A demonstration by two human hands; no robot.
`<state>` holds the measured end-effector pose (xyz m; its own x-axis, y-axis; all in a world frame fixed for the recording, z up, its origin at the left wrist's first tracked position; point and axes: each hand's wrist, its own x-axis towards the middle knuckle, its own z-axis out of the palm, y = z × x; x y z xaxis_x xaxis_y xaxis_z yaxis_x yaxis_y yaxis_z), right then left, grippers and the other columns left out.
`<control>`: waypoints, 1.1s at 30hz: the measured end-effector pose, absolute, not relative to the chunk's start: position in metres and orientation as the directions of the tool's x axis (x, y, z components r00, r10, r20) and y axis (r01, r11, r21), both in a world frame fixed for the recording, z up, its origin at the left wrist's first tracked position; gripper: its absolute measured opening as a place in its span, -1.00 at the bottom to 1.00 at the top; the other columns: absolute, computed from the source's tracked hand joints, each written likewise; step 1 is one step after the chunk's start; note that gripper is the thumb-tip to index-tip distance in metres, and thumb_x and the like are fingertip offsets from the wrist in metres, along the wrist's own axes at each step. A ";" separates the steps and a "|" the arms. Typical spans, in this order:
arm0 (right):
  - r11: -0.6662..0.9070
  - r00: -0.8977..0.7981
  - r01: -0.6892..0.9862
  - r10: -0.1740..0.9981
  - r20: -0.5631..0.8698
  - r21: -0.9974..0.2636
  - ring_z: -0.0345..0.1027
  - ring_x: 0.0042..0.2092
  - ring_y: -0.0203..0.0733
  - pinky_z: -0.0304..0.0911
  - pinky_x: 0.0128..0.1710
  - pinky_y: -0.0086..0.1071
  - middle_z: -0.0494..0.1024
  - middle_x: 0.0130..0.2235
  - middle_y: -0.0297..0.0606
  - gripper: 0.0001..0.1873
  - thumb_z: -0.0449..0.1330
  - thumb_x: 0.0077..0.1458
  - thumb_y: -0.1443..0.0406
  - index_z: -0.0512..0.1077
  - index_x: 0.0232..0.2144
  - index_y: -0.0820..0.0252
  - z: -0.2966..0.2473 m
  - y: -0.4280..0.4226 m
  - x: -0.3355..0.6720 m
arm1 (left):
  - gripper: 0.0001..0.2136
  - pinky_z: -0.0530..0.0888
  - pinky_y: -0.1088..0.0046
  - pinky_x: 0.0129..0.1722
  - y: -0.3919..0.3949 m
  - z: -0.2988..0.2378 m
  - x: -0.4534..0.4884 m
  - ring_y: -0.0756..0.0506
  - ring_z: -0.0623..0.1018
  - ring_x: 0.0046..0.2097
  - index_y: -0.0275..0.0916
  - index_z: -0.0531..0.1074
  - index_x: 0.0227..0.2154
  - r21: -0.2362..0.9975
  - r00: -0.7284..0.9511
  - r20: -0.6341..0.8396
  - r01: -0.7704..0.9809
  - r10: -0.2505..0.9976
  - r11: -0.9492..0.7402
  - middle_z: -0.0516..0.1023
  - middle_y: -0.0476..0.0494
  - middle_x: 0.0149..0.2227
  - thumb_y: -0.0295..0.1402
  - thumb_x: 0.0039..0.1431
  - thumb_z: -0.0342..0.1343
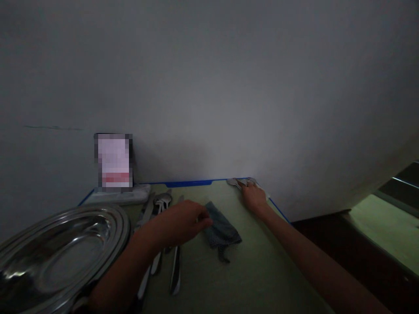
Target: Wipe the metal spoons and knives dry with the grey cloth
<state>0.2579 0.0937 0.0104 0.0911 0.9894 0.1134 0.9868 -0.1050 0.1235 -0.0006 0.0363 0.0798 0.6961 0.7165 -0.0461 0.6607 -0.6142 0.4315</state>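
Note:
My right hand [255, 198] reaches to the table's far right corner, its fingers closed on a spoon [233, 182]. More shiny cutlery shows around those fingers, partly covered by them. Over the middle of the table is my left hand [186, 222], fingers curled in towards the thumb, with nothing visible in them. A crumpled grey-green cloth [222, 229] lies just right of its fingertips; whether they touch is unclear. Beneath the left hand and forearm, a table knife [176, 274] lies lengthwise. Left of it, several spoons [163, 199] and other cutlery are partly hidden by the arm.
Large oval steel platters [75, 257] are stacked at the left. Behind them, a phone-like device with a blurred screen [114, 160] leans on the wall [209, 87], above a pale slab [131, 195]. Blue edging [190, 183] runs along the table's back. Another pale green surface [389, 226] stands at right.

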 end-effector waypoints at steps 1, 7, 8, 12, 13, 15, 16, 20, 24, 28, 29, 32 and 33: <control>-0.100 0.086 0.987 0.990 0.116 0.123 0.32 -0.05 0.06 0.25 -0.20 -0.18 0.43 -0.11 0.05 -0.54 -0.17 0.13 0.44 0.28 0.04 0.20 0.010 0.094 0.258 | -0.69 0.38 0.44 -0.33 0.037 0.079 -0.001 -0.10 0.54 -0.29 -0.21 0.51 -0.30 0.435 0.696 -0.047 0.660 0.716 -0.613 0.59 -0.13 -0.32 -0.19 0.17 -0.09; -0.097 0.083 0.991 0.987 0.140 0.092 0.37 -0.11 0.02 0.27 -0.26 -0.25 0.45 -0.12 0.01 -0.60 -0.12 0.16 0.36 0.31 0.00 0.23 0.007 0.092 0.257 | -0.69 0.39 0.42 -0.31 0.035 0.078 -0.002 -0.12 0.54 -0.28 -0.21 0.51 -0.28 0.424 0.689 -0.084 0.679 0.720 -0.600 0.58 -0.15 -0.29 -0.19 0.17 -0.10; -0.099 0.086 0.991 0.986 0.143 0.088 0.38 -0.13 0.02 0.27 -0.27 -0.26 0.46 -0.13 0.01 -0.61 -0.11 0.15 0.35 0.33 -0.01 0.24 0.006 0.092 0.258 | -0.69 0.40 0.41 -0.31 0.035 0.077 -0.002 -0.13 0.54 -0.27 -0.21 0.50 -0.28 0.411 0.685 -0.090 0.687 0.723 -0.599 0.58 -0.16 -0.29 -0.19 0.17 -0.10; -0.100 0.085 0.992 0.978 0.188 0.075 0.38 -0.16 0.03 0.26 -0.26 -0.23 0.47 -0.16 0.00 -0.60 -0.09 0.14 0.38 0.30 0.02 0.23 0.006 0.091 0.259 | -0.68 0.42 0.30 -0.32 0.037 0.076 -0.003 -0.21 0.55 -0.27 -0.26 0.49 -0.30 0.201 0.538 -0.116 0.836 0.835 -0.510 0.56 -0.26 -0.30 -0.20 0.16 -0.10; -0.097 0.080 0.993 0.974 0.210 0.072 0.36 -0.13 0.04 0.25 -0.22 -0.20 0.46 -0.14 0.01 -0.59 -0.09 0.13 0.39 0.28 0.03 0.24 0.006 0.089 0.257 | -0.68 0.42 0.26 -0.33 0.038 0.075 -0.004 -0.24 0.55 -0.27 -0.29 0.49 -0.31 0.134 0.483 -0.115 0.874 0.868 -0.468 0.56 -0.30 -0.30 -0.21 0.15 -0.09; -0.080 0.061 0.995 0.962 0.265 0.062 0.27 -0.03 0.06 0.20 -0.10 -0.15 0.41 -0.08 0.03 -0.58 -0.07 0.14 0.37 0.25 0.05 0.28 0.008 0.080 0.248 | -0.69 0.43 0.21 -0.32 0.040 0.072 -0.004 -0.30 0.54 -0.24 -0.35 0.48 -0.32 0.052 0.409 -0.110 0.913 0.906 -0.406 0.54 -0.38 -0.29 -0.24 0.14 -0.07; -0.059 0.043 0.997 0.954 0.296 0.045 0.21 0.03 0.06 0.16 -0.04 -0.14 0.37 -0.02 0.03 -0.58 -0.06 0.15 0.33 0.24 0.06 0.30 0.008 0.073 0.240 | -0.70 0.43 0.19 -0.30 0.040 0.070 -0.005 -0.31 0.54 -0.22 -0.38 0.48 -0.32 0.035 0.392 -0.109 0.920 0.913 -0.391 0.53 -0.40 -0.28 -0.26 0.14 -0.07; 0.334 -0.208 0.919 0.863 0.461 -0.211 0.19 0.04 -0.08 0.14 0.04 -0.21 0.34 0.00 -0.01 -0.55 -0.08 0.18 0.17 0.26 0.04 0.28 0.006 0.034 0.193 | -0.71 0.43 0.20 -0.26 0.032 0.057 -0.004 -0.31 0.51 -0.13 -0.43 0.41 -0.18 -0.026 0.301 -0.063 0.953 0.952 -0.303 0.47 -0.48 -0.13 -0.37 0.19 -0.13; 0.654 -0.547 0.696 0.750 0.371 -0.297 0.04 0.17 -0.09 0.04 0.13 -0.15 0.24 0.14 -0.13 -0.50 -0.03 0.14 0.09 0.23 0.08 0.12 -0.008 0.011 0.159 | -0.69 0.45 0.24 -0.29 0.020 0.040 -0.005 -0.29 0.56 -0.20 -0.41 0.42 -0.21 -0.056 0.191 -0.085 0.979 0.978 -0.196 0.55 -0.43 -0.28 -0.30 0.19 -0.12; 0.545 -0.419 0.765 0.825 0.379 -0.342 0.08 0.16 -0.11 0.04 0.15 -0.15 0.23 0.15 -0.08 -0.53 -0.09 0.17 0.20 0.20 0.09 0.24 -0.024 0.031 0.155 | -0.69 0.45 0.22 -0.29 0.014 0.031 -0.006 -0.30 0.56 -0.21 -0.40 0.43 -0.21 -0.058 0.161 -0.074 0.985 0.984 -0.165 0.57 -0.43 -0.29 -0.28 0.18 -0.10; 0.502 -0.368 0.794 0.846 0.386 -0.344 0.09 0.15 -0.10 0.05 0.15 -0.16 0.24 0.14 -0.06 -0.53 -0.09 0.17 0.22 0.21 0.08 0.28 -0.026 0.040 0.156 | -0.70 0.45 0.22 -0.29 0.014 0.030 -0.006 -0.30 0.56 -0.21 -0.40 0.43 -0.22 -0.057 0.157 -0.069 0.985 0.985 -0.161 0.57 -0.43 -0.30 -0.29 0.17 -0.09; 0.436 -0.297 0.844 0.865 0.404 -0.313 0.11 0.14 -0.07 0.06 0.14 -0.17 0.26 0.12 -0.04 -0.53 -0.07 0.14 0.23 0.23 0.07 0.33 -0.030 0.059 0.158 | -0.74 0.45 0.22 -0.28 0.017 0.029 -0.004 -0.29 0.57 -0.22 -0.40 0.45 -0.26 -0.053 0.153 -0.060 0.986 0.986 -0.156 0.57 -0.43 -0.33 -0.38 0.17 -0.10; 0.428 -0.290 0.851 0.866 0.409 -0.304 0.11 0.13 -0.06 0.06 0.14 -0.17 0.27 0.11 -0.05 -0.53 -0.06 0.13 0.23 0.23 0.06 0.33 -0.031 0.062 0.158 | -0.75 0.45 0.23 -0.29 0.018 0.028 -0.004 -0.28 0.57 -0.22 -0.41 0.44 -0.25 -0.051 0.150 -0.059 0.987 0.987 -0.153 0.57 -0.43 -0.34 -0.42 0.17 -0.10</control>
<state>0.1575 0.0622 -0.0307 -0.2897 0.8655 0.4085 0.8508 0.4284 -0.3044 -0.0037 0.0178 0.0283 0.1495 0.9870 -0.0592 0.9870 -0.1526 -0.0511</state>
